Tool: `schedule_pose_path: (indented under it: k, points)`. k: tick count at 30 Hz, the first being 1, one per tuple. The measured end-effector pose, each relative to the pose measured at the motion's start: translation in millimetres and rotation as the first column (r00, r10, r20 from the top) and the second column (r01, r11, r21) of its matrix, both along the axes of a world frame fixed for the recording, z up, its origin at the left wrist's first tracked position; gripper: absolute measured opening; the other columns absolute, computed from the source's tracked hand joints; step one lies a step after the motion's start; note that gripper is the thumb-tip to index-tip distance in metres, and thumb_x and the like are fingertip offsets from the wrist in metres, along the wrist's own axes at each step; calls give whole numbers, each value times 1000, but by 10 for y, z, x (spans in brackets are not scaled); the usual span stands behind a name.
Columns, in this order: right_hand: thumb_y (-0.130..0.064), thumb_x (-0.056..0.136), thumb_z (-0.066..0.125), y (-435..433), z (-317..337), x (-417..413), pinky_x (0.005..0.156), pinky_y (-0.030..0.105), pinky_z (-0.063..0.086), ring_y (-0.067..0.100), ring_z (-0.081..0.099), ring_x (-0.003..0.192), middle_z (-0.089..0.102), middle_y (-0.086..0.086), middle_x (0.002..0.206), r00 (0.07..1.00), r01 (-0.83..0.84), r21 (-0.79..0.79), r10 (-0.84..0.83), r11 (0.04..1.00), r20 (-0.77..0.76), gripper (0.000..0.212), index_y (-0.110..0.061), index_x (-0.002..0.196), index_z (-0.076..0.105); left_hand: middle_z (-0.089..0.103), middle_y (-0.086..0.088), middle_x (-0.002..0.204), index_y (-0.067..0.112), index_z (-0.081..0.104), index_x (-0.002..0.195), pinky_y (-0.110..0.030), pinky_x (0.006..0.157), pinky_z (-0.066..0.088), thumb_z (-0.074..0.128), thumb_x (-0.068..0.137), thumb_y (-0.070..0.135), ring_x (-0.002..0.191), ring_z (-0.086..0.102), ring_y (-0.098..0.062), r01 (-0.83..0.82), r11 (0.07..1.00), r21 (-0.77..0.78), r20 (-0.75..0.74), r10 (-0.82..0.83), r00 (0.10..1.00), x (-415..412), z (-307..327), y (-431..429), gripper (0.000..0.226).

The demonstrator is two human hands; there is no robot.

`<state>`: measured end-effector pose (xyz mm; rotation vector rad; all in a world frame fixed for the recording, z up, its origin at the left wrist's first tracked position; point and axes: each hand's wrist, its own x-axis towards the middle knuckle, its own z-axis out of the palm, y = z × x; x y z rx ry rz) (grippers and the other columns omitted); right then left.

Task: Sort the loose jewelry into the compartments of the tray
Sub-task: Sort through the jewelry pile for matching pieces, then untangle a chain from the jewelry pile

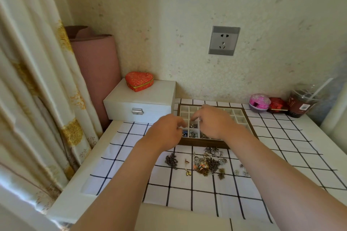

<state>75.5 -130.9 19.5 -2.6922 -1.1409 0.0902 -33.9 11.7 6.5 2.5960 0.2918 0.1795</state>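
1. Head view looks down on a white table (75, 184) covered by a white cloth with a black grid (281, 146). Both bare forearms reach up from the bottom edge toward the centre of the frame.
2. The tray (204, 145), a dark wooden frame around pale square compartments, lies on the cloth at the centre of the frame, partly hidden by both hands.
3. The left hand (165, 131) hovers over the tray's left edge. Its fingers are curled inward with the tips close together, but the picture is too soft to tell whether they pinch anything.
4. The right hand (216, 122) is over the middle of the tray. Thumb and forefinger are drawn together and point down and left at a compartment; whether a piece sits between them cannot be told.
5. Between the hands, compartments in the tray's lower rows hold silvery pieces (193, 134).
6. The loose jewelry (206, 163) lies in a tangled heap on the cloth just below the tray, at lower centre between the forearms. A dark chain (171, 160) lies apart to its left and small charms (237, 172) to its right.
7. Left of the tray stands a white jewelry box (139, 103) with a metal clasp; a red heart-shaped box (139, 80) rests on its lid.
8. A wall socket (223, 40) is at upper right. Below it, along the wall at the right edge, stand a pink round box (260, 102), a red box (277, 105) and a plastic cup (300, 103) with a straw.
9. A patterned curtain (37, 80) fills the left side, with a pink rolled mat (93, 73) beside it.
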Motion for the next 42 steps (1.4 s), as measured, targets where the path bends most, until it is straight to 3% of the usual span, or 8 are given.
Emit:
schedule_pose_path:
  k: [8, 13, 20, 27, 33, 37, 40, 42]
  points:
    - [-13, 98, 52, -121, 142, -517, 102, 34, 49, 12, 61, 118, 66, -7, 130, 989, -142, 108, 145, 984, -23, 32, -30, 116, 72, 61, 11, 114, 30, 65, 120, -25, 91, 46, 56, 99, 27, 102, 58, -9, 8, 1000, -27, -84, -10, 996, -495, 80, 122, 23]
    - [-24, 97, 59, -98, 71, -896, 89, 29, 56, 2, 64, 100, 71, -14, 113, 977, -176, 54, 181, 983, -112, 23, -34, 113, 73, 65, 11, 113, 30, 66, 118, -22, 89, 45, 65, 94, 27, 103, 58, -8, 48, 998, 31, -208, -41, 977, -767, 55, 174, 24]
    - [-45, 85, 71, 52, -75, -1112, 76, 30, 54, 8, 65, 82, 72, -12, 87, 986, -158, -70, 153, 985, -65, 19, -29, 88, 80, 63, 16, 99, 37, 70, 103, -18, 68, 40, 72, 84, 41, 82, 53, -2, 104, 993, 46, -168, -95, 981, -838, -32, 130, 19]
    - [-35, 90, 65, 119, -138, -1076, 77, 34, 57, 14, 66, 79, 72, -7, 83, 988, -154, -128, 155, 980, -3, 18, -26, 88, 80, 66, 10, 105, 30, 73, 100, -26, 84, 49, 71, 87, 31, 97, 60, -11, 123, 990, 73, -200, -106, 974, -729, -25, 147, 13]
    - [-31, 90, 63, 98, -138, -996, 77, 36, 58, 15, 67, 82, 73, -7, 84, 982, -178, -184, 187, 967, 34, 17, -25, 89, 79, 68, 10, 104, 29, 73, 99, -29, 86, 51, 67, 90, 31, 97, 62, -11, 120, 989, 87, -205, -100, 974, -644, -7, 128, 11]
    - [-28, 88, 60, 44, -46, -961, 78, 34, 58, 9, 66, 83, 72, -11, 88, 985, -158, -94, 150, 983, -83, 16, -27, 86, 76, 65, 13, 98, 31, 65, 88, -18, 75, 44, 64, 90, 28, 94, 60, -6, 105, 994, -30, -127, -108, 986, -637, 46, 139, 4]
    - [-26, 89, 60, -4, 100, -897, 68, 26, 53, 6, 65, 77, 69, -12, 84, 944, -48, 115, 83, 992, -318, 13, -25, 85, 73, 68, 8, 86, 25, 66, 84, -20, 70, 44, 64, 88, 24, 83, 62, -7, 13, 958, -288, -61, -32, 998, -623, 133, 140, 4]
    - [-24, 93, 57, -37, 182, -837, 63, 22, 47, 5, 63, 71, 69, -11, 82, 884, 64, 254, 63, 965, -462, 14, -21, 89, 71, 72, 1, 84, 18, 65, 87, -26, 73, 49, 61, 89, 20, 76, 64, -10, -28, 874, -485, -27, 17, 999, -622, 204, 123, 5]
